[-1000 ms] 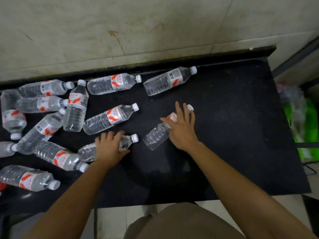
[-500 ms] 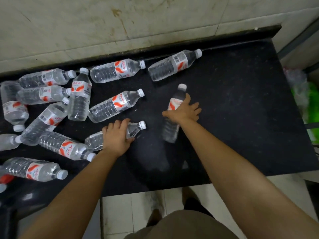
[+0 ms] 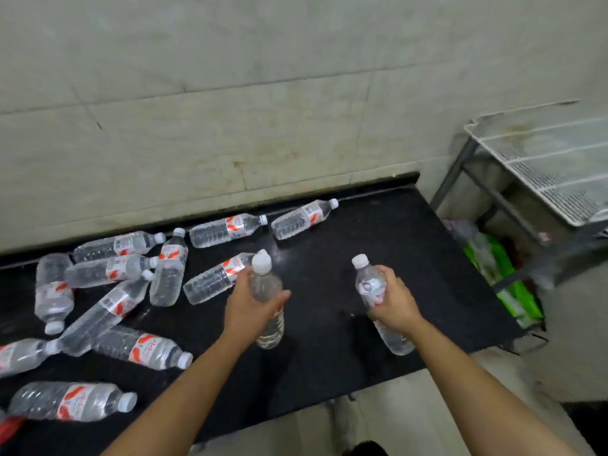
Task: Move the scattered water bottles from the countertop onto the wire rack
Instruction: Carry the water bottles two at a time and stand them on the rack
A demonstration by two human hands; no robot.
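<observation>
Gripping a bottle apiece, the left hand point(image 3: 250, 307) curls round the middle of the left bottle point(image 3: 270, 327) and the right hand point(image 3: 393, 304) round the right bottle point(image 3: 368, 281), both caps up, held over the countertop point(image 3: 378, 232). Full of water, they look fairly heavy, the thin plastic liable to dent and slip; the labelled waist seems the surest hold. Other bottles point(image 3: 227, 230) lie scattered to the left. The wire rack point(image 3: 543, 166) stands beyond the counter's right end, green bags point(image 3: 506, 287) beneath it; the way looks open
</observation>
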